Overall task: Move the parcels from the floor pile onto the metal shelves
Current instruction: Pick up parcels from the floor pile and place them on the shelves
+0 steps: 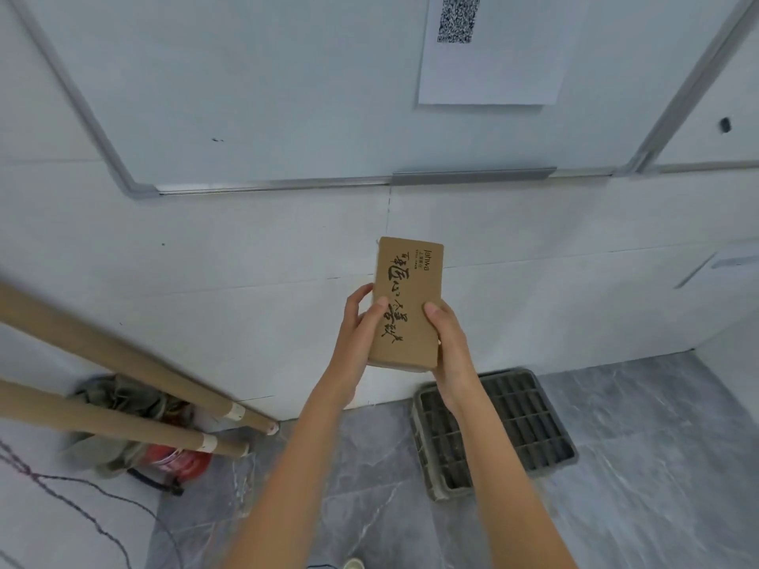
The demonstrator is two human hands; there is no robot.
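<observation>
— Parcel (406,305) off the floor? Shelved yet?
— Off the floor, held upright in mid-air before the white wall (246,248). Gripped low down: left hand (356,322) curled round one edge, right hand (447,338) round the other, thumbs on the printed face.
— Shelves? Pile?
— Neither in sight. Placing yet to do; remaining count impossible to judge.

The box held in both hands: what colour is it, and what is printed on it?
The box is plain brown cardboard with black brush-style lettering, seen in the head view.
</observation>
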